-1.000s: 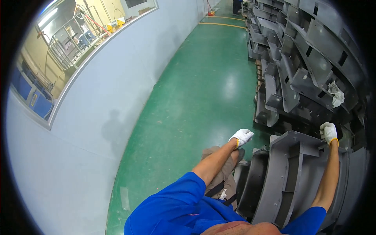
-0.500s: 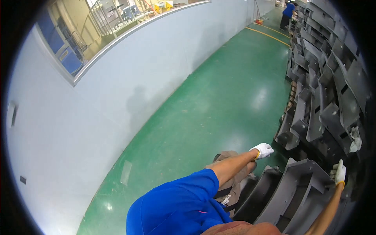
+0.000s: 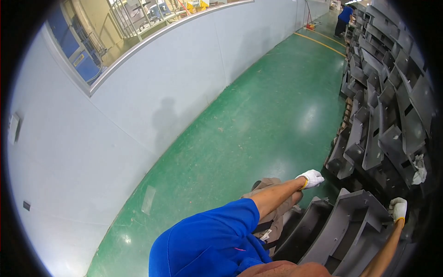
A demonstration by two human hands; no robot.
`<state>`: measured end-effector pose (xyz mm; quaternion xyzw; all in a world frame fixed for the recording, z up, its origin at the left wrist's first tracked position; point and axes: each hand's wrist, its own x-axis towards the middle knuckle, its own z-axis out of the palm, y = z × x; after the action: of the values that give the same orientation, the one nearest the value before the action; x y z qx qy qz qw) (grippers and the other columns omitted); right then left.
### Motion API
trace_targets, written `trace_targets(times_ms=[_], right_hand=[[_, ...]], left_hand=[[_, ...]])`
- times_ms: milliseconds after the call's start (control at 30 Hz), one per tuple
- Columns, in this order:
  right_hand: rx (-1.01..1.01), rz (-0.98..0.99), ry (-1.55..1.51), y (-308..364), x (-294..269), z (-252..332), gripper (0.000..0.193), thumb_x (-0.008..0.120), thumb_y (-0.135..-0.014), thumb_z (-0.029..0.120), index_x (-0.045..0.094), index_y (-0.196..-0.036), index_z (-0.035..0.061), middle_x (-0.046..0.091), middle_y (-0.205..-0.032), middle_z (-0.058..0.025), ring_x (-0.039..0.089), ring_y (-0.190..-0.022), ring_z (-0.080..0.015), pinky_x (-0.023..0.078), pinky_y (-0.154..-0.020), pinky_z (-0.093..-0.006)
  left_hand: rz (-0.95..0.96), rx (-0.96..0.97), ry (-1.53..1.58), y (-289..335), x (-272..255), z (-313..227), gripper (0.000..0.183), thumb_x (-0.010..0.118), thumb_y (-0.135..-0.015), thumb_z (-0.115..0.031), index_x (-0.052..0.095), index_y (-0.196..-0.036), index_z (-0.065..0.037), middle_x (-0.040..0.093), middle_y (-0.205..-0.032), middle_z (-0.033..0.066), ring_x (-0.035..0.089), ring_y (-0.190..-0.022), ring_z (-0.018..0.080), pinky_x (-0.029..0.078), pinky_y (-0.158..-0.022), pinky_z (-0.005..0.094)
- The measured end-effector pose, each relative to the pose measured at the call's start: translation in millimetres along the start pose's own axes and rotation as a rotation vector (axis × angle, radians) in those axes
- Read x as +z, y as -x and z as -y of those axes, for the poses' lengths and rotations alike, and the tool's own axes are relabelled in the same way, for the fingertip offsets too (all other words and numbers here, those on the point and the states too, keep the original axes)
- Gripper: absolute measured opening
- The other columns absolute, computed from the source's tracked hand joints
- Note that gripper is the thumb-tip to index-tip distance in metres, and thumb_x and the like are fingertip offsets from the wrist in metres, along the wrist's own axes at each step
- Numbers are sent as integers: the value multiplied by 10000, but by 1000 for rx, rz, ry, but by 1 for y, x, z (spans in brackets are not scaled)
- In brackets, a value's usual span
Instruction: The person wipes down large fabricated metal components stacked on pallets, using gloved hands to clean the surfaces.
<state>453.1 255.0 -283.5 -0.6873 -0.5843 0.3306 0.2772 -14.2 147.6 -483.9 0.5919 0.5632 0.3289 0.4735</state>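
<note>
My left hand [image 3: 311, 179], in a white knit glove with a yellow cuff, is held out above the green floor, left of the stacked parts. Its fingers are curled closed; what they hold, if anything, is hidden. At the far right corner of a grey metal part [image 3: 325, 235] is my gloved right hand [image 3: 398, 209], fingers bent over and closed. Whether it grips that corner does not show. The part is a long curved trough with an inner rib and flanges. Beside it, nearer my legs, lies a darker curved part [image 3: 297, 235].
Stacks of grey metal parts [image 3: 371, 134] line the right side, with a white crumpled rag [image 3: 419, 170] among them. A pale wall [image 3: 184, 69] with a window runs along the left. Another person in blue [image 3: 344, 17] bends by the far stacks. Yellow lines [image 3: 320, 42] cross the floor.
My right hand has curled its raised fingers down and shifted slightly lower and to the left. My left hand stays nearly in place. The view has tilted a little.
</note>
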Motion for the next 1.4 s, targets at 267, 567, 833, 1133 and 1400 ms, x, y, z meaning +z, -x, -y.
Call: trace_targets(times_ms=[267, 567, 833, 1133, 1400], right_hand=[[-42, -28, 27, 9, 7, 14, 179, 389, -793, 67, 531, -688, 38, 464, -555, -53, 391, -408, -133, 292, -366, -261], [61, -86, 2, 15, 8, 26, 532, 384, -943, 537, 499, -701, 77, 449, -542, -17, 365, -380, -107, 273, -368, -250], [2, -21, -43, 10, 2, 20, 489, 384, -940, 491, 522, -715, 79, 487, -561, -28, 412, -401, -118, 312, -379, -256], [29, -42, -34, 16, 12, 31, 188, 381, -705, 27, 568, -710, 40, 486, -551, -68, 398, -386, -147, 301, -365, -276], [6, -54, 35, 14, 9, 25, 169, 402, -783, 96, 550, -711, 60, 485, -543, -55, 388, -374, -135, 281, -345, -281]], left_hand=[[6, -26, 10, 0, -3, 2, 396, 509, -885, -381, 668, -900, -18, 689, -817, 132, 655, -783, 277, 500, -735, 394], [34, -44, 30, -6, -3, 3, 417, 489, -889, -384, 671, -893, -8, 692, -818, 140, 657, -795, 295, 498, -753, 397], [8, -19, 31, -10, -4, 6, 374, 532, -890, -362, 670, -897, -15, 681, -780, 111, 642, -705, 229, 499, -673, 362], [16, -41, 90, -6, -3, 4, 409, 512, -887, -386, 668, -893, -9, 694, -818, 137, 661, -795, 290, 499, -742, 394], [16, -58, 86, -4, -5, 0, 399, 512, -874, -370, 668, -885, -3, 692, -817, 147, 660, -798, 297, 499, -748, 395]])
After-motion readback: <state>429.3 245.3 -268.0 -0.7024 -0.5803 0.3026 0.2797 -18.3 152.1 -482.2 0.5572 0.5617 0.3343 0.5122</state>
